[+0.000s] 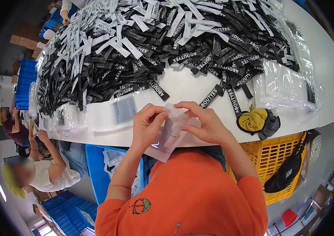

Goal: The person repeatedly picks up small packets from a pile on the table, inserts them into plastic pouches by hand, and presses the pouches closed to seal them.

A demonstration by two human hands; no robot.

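In front of my orange shirt I hold a translucent plastic bag above the table edge. My left hand pinches its upper left side between thumb and fingers. At the upper right, my right hand grips the bag with its index finger along the top and its thumb lower down. Something small seems to be inside the bag, but I cannot make it out. Left of my hands lies a stack of flat white bags with a grey printed panel. Black packets marked "ABOUTYES" lie just beyond.
A large heap of black and white packets covers the table. Wrapped bag bundles and yellow and grey scrunchies lie right. Below are a blue bin and a yellow crate. Co-workers are at the left.
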